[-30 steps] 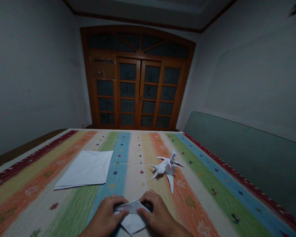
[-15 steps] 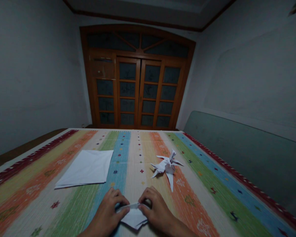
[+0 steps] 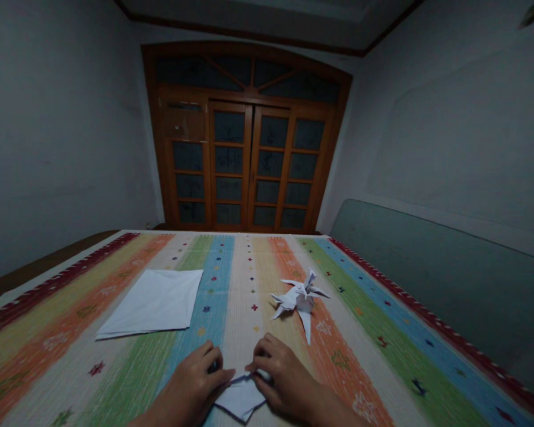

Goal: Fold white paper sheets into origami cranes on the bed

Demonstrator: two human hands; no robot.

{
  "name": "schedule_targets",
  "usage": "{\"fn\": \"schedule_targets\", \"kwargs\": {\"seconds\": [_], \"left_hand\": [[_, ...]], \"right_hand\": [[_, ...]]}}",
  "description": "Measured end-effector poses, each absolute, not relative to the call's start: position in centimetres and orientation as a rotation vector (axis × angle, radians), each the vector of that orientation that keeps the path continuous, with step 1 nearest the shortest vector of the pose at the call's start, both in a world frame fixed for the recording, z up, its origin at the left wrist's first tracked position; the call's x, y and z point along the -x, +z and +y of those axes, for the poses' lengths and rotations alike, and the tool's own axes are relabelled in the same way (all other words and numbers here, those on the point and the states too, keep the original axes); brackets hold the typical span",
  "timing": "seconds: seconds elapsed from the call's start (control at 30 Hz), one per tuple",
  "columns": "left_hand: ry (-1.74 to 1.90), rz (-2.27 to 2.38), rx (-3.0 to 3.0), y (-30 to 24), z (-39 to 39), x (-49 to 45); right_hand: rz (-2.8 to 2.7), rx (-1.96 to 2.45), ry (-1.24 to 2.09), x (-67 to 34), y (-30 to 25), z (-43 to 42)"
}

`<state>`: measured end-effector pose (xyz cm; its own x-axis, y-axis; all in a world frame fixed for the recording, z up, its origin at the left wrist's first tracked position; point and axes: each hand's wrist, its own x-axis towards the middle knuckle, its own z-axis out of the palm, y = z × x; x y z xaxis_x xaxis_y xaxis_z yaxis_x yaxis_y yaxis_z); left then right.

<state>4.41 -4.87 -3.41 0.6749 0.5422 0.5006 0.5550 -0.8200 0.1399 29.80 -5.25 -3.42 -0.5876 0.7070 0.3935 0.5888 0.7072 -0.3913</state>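
A small piece of folded white paper (image 3: 241, 398) lies between my two hands at the near edge of view. My left hand (image 3: 200, 379) pinches its left upper edge, thumb and fingers closed. On the other side, my right hand (image 3: 280, 373) grips the right upper edge, with its fingers curled and the thumb over the paper. Parts of the paper are hidden beneath the fingers. Beyond my right hand stands a folded white paper figure (image 3: 299, 299) with several pointed limbs.
Flat white paper sheets (image 3: 153, 302) lie stacked at the left. A striped, patterned cloth (image 3: 238, 267) covers the table. Along the right side runs a pale green board or backrest (image 3: 427, 255). Wooden doors with glass panes (image 3: 251, 160) stand at the back.
Both hands have shifted slightly on the folded paper. The left thumb now lies along its upper edge, and the right fingers have curled closer to the fold.
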Motion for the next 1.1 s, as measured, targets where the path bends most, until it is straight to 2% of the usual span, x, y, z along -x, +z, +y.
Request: {"fn": "schedule_targets", "kwargs": {"seconds": [0.23,0.6,0.83,1.1], "left_hand": [[-0.894,-0.927,2.945,-3.1,-5.0,-4.3],[-1.099,-1.568,3.098,-3.3,-4.9,-5.1],[-1.008,-1.553,3.072,-3.1,-5.5,-5.5],[-0.898,-1.045,2.932,-3.9,-5.7,-5.1]], "right_hand": [[-2.406,0.861,0.283,-29.6,-3.5,-5.2],[-2.092,1.084,0.576,-28.9,-4.4,-5.5],[-2.075,1.095,0.593,-28.1,-4.6,-5.9],[-2.233,0.906,0.519,-28.9,-5.0,-6.1]]}}
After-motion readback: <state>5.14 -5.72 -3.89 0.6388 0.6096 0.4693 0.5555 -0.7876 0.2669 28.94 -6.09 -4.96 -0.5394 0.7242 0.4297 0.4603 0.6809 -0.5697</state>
